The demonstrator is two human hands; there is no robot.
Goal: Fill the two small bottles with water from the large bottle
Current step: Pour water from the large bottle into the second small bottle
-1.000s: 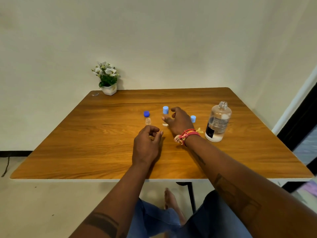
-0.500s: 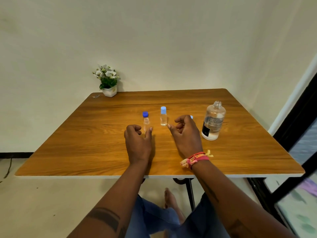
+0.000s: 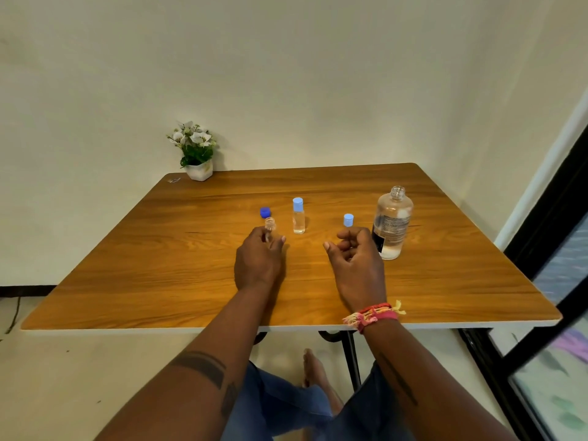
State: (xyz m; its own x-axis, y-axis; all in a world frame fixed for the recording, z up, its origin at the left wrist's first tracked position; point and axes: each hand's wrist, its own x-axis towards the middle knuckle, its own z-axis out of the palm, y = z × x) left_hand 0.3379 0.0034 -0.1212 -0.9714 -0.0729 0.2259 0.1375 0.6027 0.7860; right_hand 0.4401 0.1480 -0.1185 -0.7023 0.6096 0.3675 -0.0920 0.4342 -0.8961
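A small clear bottle without a cap [image 3: 269,225] stands on the wooden table [image 3: 159,265], and my left hand [image 3: 259,261] has its thumb and fingers closed around the lower part. Its dark blue cap [image 3: 264,212] lies just behind it. A second small bottle [image 3: 298,219], with a light blue cap on and clear liquid inside, stands upright to the right. The large clear bottle [image 3: 394,222] stands open at the right, holding a little water. A loose light blue cap [image 3: 348,219] sits left of it. My right hand [image 3: 356,262] hovers with loosely curled fingers, holding nothing.
A small white pot of white flowers [image 3: 197,154] stands at the table's far left corner by the wall. A dark door frame [image 3: 547,249] runs along the right side. My knees and a bare foot [image 3: 315,374] show under the near table edge.
My right hand has drawn back from the capped small bottle toward me and to the right. My left hand has reached forward and closed on the uncapped small bottle.
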